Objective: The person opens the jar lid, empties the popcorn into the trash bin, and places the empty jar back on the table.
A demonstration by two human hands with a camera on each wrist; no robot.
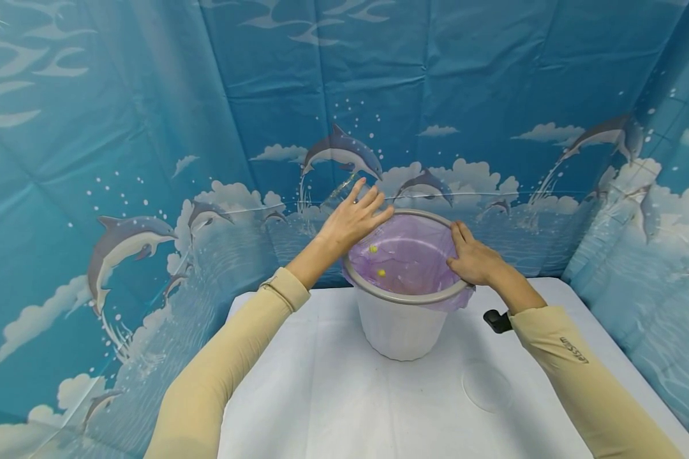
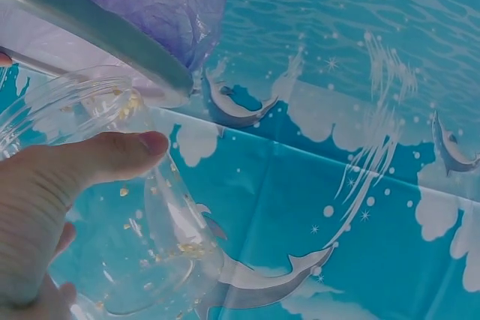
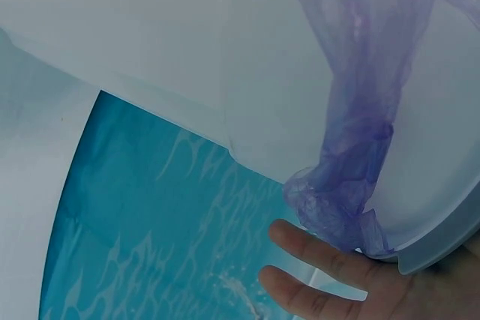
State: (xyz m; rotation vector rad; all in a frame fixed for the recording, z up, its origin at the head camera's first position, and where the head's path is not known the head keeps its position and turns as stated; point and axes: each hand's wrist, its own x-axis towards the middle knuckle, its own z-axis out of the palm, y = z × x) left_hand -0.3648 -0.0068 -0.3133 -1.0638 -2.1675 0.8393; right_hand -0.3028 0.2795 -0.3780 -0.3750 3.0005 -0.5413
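My left hand [image 1: 353, 220] grips a clear jar [image 2: 176, 222] with a threaded neck, its thumb across the near side. The jar is tilted, its mouth beside the bin's rim, and small golden flakes cling inside it. A white trash bin [image 1: 402, 328] with a grey rim stands upright on the table, lined with a purple plastic bag [image 1: 413, 255]. Two yellow bits [image 1: 373, 249] show against the liner. My right hand [image 1: 476, 258] holds the rim at the right side, thumb on the inner side. In the right wrist view two fingers [image 3: 322, 249] extend past the rim beside bunched bag.
A clear round lid [image 1: 487, 386] lies on the white table [image 1: 344, 395], right of the bin and closer to me. A blue dolphin-print curtain [image 1: 373, 76] hangs behind and along the sides. A black fitting [image 1: 496, 320] sticks out by my right cuff.
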